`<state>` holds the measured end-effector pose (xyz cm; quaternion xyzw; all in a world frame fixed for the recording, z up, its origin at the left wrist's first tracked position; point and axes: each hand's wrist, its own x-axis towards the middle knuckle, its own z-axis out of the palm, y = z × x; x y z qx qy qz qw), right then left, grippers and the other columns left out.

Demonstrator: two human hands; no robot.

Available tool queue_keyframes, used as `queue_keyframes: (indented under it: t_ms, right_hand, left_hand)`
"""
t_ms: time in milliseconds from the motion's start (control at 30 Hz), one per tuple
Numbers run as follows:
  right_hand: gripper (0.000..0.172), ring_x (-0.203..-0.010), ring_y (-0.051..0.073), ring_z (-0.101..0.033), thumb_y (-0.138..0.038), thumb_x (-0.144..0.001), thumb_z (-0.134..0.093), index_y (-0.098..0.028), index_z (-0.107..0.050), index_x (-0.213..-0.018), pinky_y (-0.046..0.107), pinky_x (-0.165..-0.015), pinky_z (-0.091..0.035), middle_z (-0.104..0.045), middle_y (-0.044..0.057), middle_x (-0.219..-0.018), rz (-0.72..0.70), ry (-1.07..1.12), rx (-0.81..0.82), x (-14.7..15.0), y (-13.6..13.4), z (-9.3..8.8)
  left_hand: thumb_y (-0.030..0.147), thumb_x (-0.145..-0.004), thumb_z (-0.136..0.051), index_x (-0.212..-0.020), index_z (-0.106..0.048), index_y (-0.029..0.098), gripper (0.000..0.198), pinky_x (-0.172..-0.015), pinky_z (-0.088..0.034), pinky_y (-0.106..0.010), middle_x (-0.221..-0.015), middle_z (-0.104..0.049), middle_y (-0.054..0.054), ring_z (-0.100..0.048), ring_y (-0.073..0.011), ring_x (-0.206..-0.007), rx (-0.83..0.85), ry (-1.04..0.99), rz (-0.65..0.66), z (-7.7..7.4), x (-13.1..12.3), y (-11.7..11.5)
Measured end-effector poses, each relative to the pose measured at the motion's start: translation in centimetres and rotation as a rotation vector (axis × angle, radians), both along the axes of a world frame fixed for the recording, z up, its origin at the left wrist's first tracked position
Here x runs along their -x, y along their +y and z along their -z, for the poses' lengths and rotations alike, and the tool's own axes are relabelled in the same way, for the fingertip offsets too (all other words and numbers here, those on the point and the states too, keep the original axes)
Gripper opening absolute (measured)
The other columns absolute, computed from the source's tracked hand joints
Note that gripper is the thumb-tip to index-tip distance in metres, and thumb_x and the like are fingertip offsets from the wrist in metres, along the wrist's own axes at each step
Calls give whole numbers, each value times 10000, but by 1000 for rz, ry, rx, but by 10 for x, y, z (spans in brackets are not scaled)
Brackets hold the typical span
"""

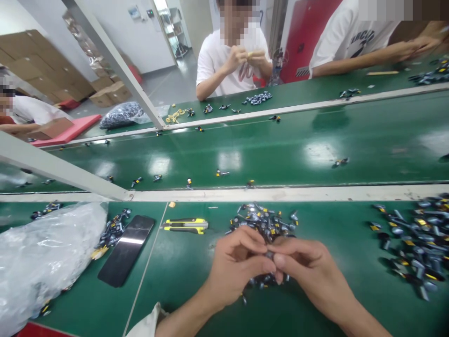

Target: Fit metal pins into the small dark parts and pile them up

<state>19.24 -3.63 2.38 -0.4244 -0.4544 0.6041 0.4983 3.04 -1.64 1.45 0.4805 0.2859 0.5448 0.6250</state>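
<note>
My left grip [238,267] and my right grip [308,271] are both narrow, their fingertips [275,264] pinched together on a small dark metal part [270,255] at the centre of the view; my fingers hide most of it, so its shape cannot be made out; a heap of similar yellow-marked parts [263,222] lies on the green counter [147,299] just beyond and beneath my hands, its near end hidden by them; a second heap [414,243] lies to the right, cut off by the frame edge; a yellow utility knife [184,225], a dark smartphone [125,250] and a plastic bag [42,257] lie to the left; beyond the belt, a co-worker's hands [238,58] hold something too small to identify.
</note>
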Motion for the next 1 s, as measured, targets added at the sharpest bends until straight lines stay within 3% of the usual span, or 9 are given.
queue_keyframes:
  t_ms: [100,200,400,467,533,600,667,833,1000]
  right_hand:
    - [85,-477,121,-630,-316,-787,-850,-233,-854,-804,219,-479,-549,-708,15,-581,-135,189,96,-3,-2,0]
    - [65,-481,115,-646,-305,-759,-873,-254,-859,-797,205,-471,-544,-729,15,-606,-228,299,131,-4,-6,-3]
    - [99,-499,135,-676,-364,-811,-830,-277,-860,-847,218,-483,-550,-749,16,-608,-180,236,61,-2,-11,-7]
    - [204,-499,155,-679,-443,-815,-811,-244,-853,-824,247,-491,-552,-746,25,-596,-162,90,12,-9,-4,-9]
    - [284,-538,176,-693,-488,-850,-758,-218,-840,-823,272,-536,-559,-752,27,-608,-122,-257,-69,-24,16,-8]
    - [301,-675,201,-734,-465,-929,-661,-216,-824,-888,298,-652,-576,-790,34,-734,-11,-747,-166,-44,50,-4]
    - [284,-775,242,-744,-383,-968,-618,-174,-803,-914,345,-741,-574,-796,70,-794,101,-916,-168,-63,91,4]
    - [231,-1023,225,-692,-311,-997,-630,-178,-674,-1181,436,-889,-577,-691,88,-1220,236,-1168,-178,-83,170,29]
    - [324,-1120,261,-655,-308,-989,-641,-188,-623,-1288,477,-931,-559,-621,113,-1345,509,-1334,-74,-124,171,27]
  left_hand:
    - [398,-648,-932,-1047,-693,226,496,-685,-622,-261,-958,-699,-51,-723,-172,-813,-22,23,92,2,3,-1]
    - [491,-570,-931,-1308,-645,261,825,-900,-630,-402,-1182,-714,-131,-728,-290,-1037,-93,156,229,-4,8,-1]
    - [527,-850,-716,-1295,-704,281,508,-952,-623,-465,-1286,-706,-140,-707,-325,-1149,-276,336,251,-17,7,-2]
    - [537,-850,-715,-1355,-658,277,571,-953,-620,-447,-1273,-714,-135,-719,-310,-1126,-294,384,238,-15,10,1]
    - [488,-924,-656,-1399,-608,257,530,-951,-616,-417,-1240,-730,-121,-734,-269,-1092,-299,518,143,-11,13,13]
    - [355,-1033,-515,-1338,-640,211,359,-956,-600,-390,-1206,-737,-107,-730,-223,-1075,-313,792,-18,-5,14,37]
    - [259,-1039,-491,-1173,-724,155,288,-1012,-553,-421,-1174,-726,-119,-688,-240,-1128,-382,1064,-97,1,6,71]
    - [238,-945,-662,-1222,-661,126,299,-1011,-525,-502,-1236,-661,-133,-644,-281,-1154,-497,1203,36,18,-36,151]
    - [320,-985,-623,-1241,-624,155,305,-897,-585,-441,-1241,-658,-102,-677,-231,-1050,-558,1265,183,30,-40,170]
